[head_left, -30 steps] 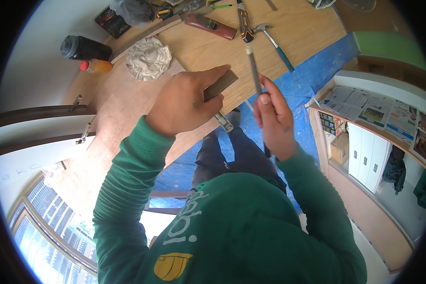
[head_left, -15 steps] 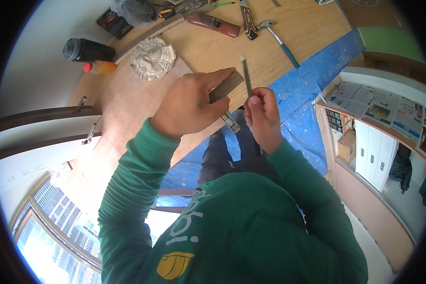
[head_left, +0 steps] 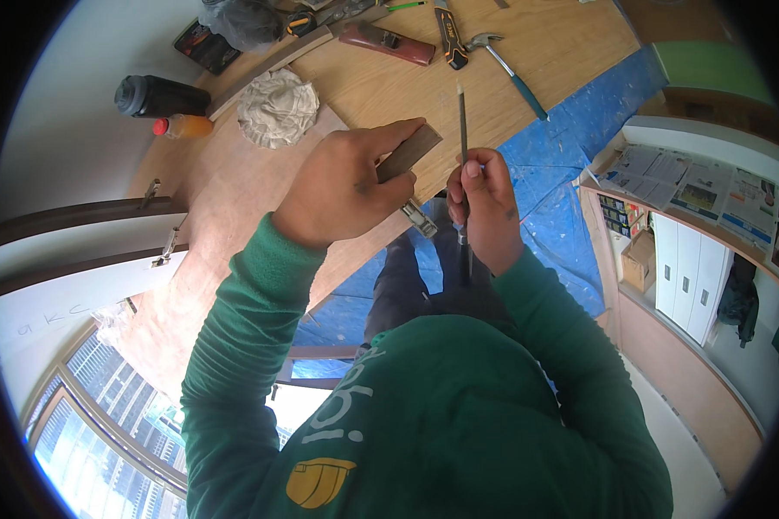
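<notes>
My left hand (head_left: 344, 186) is closed on a short brown wooden piece (head_left: 407, 151) over the edge of the plywood worktop (head_left: 493, 99). A metal hinge-like fitting (head_left: 420, 219) shows just below the piece; I cannot tell whether it is attached to it. My right hand (head_left: 485, 199), also closed, holds a long, thin grey rod-like tool (head_left: 463, 121) upright, with a pale tip. The tool stands just right of the wooden piece, apart from its end.
On the worktop lie a crumpled cloth (head_left: 277, 108), a hammer (head_left: 519, 82), a utility knife (head_left: 450, 35), a red-brown plane (head_left: 385, 43), bottles (head_left: 147, 95) and a tape measure (head_left: 301, 23). Hinged panels (head_left: 86, 225) stand left. Blue sheeting (head_left: 554, 251) covers the floor; a newspaper-covered shelf (head_left: 692, 186) is right.
My right hand and its tool moved left and downward toward the wooden piece, then rose again slightly. My left hand keeps its hold, shifting a little with the view.
</notes>
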The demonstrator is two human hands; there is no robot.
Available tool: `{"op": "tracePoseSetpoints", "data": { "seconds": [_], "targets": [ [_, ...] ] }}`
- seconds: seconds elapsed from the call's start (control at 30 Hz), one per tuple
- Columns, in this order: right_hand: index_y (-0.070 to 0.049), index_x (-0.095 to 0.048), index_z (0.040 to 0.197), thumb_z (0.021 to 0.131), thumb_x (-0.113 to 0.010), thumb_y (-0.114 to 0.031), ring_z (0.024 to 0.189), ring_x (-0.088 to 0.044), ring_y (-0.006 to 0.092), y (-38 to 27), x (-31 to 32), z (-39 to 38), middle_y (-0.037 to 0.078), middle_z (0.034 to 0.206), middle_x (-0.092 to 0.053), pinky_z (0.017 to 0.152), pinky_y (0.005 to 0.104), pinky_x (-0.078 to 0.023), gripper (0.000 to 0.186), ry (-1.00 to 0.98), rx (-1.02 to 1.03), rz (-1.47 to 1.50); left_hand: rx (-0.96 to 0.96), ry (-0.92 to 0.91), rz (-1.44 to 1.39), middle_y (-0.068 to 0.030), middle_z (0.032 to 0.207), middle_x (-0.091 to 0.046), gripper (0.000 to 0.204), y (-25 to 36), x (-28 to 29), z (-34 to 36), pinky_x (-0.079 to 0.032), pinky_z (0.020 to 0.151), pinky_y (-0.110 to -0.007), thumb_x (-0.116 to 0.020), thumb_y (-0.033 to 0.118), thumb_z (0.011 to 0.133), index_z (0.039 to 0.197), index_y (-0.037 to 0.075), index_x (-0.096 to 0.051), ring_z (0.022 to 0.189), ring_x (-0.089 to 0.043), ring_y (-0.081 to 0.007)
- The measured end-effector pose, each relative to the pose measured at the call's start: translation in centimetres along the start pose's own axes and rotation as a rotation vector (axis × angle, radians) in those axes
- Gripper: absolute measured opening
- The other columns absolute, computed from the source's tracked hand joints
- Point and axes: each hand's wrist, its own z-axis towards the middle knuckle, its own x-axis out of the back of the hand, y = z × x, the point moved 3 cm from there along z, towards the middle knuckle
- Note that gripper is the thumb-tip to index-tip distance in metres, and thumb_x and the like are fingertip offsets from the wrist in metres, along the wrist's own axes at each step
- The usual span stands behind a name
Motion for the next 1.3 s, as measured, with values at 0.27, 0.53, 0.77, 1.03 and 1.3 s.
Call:
{"op": "tracePoseSetpoints", "data": {
  "seconds": [0.27, 0.53, 0.77, 1.03, 1.3],
  "targets": [
    [-0.001, -0.064, 0.117, 0.109, -0.072, -0.018, 0.071, -0.051, 0.0050, -4.3, -2.0, 2.0, -0.001, 0.083, -0.060, 0.062, 0.0235, -0.042, 0.021, -0.019, 0.321, -0.355, -0.003, 0.011, -0.054, -0.0235, 0.090, -0.074, 0.054, 0.2, -0.6, -0.3, -0.056, 0.071, -0.043, -0.073, 0.012, 0.084, 0.137, 0.001, -0.071, 0.075, -0.072, -0.0346],
    [-0.003, -0.063, 0.108, 0.111, -0.069, -0.021, 0.070, -0.050, 0.0060, -2.4, -0.5, 1.8, -0.002, 0.081, -0.058, 0.063, 0.0248, -0.042, 0.020, 0.029, 0.369, -0.405, 0.023, -0.053, -0.017, -0.0189, 0.097, -0.075, 0.059, 1.0, -0.7, -0.4, -0.060, 0.082, -0.036, -0.077, 0.007, 0.088, 0.145, -0.004, -0.066, 0.083, -0.072, -0.0204],
    [-0.004, -0.064, 0.101, 0.112, -0.068, -0.027, 0.070, -0.048, 0.0060, -2.6, 2.5, 0.0, -0.003, 0.078, -0.054, 0.063, 0.0260, -0.043, 0.026, 0.050, 0.032, -0.332, -0.032, 0.029, -0.007, -0.0230, 0.100, -0.078, 0.056, 1.0, -1.4, -0.7, -0.061, 0.082, -0.039, -0.075, 0.008, 0.085, 0.140, -0.002, -0.069, 0.087, -0.077, -0.0277],
    [-0.003, -0.058, 0.153, 0.118, -0.051, -0.023, 0.070, -0.046, 0.0040, -7.8, 3.2, -2.8, -0.001, 0.094, -0.059, 0.061, 0.0218, -0.038, 0.042, -0.161, 0.066, -0.537, -0.161, 0.164, 0.082, -0.0186, 0.109, -0.080, 0.049, 1.7, -2.0, -1.4, -0.063, 0.086, -0.036, -0.077, 0.004, 0.086, 0.135, 0.001, -0.075, 0.095, -0.080, -0.0275],
    [-0.003, -0.060, 0.155, 0.116, -0.054, -0.015, 0.087, -0.056, 0.0103, -10.9, 2.6, -4.9, 0.004, 0.097, -0.063, 0.079, 0.0271, -0.050, 0.041, -0.174, 0.026, -0.776, -0.067, 0.250, 0.129, -0.0193, 0.095, -0.079, 0.031, 2.3, -1.7, -1.5, -0.062, 0.075, -0.045, -0.082, 0.017, 0.081, 0.109, 0.003, -0.079, 0.084, -0.077, -0.0371]
  ]
}}
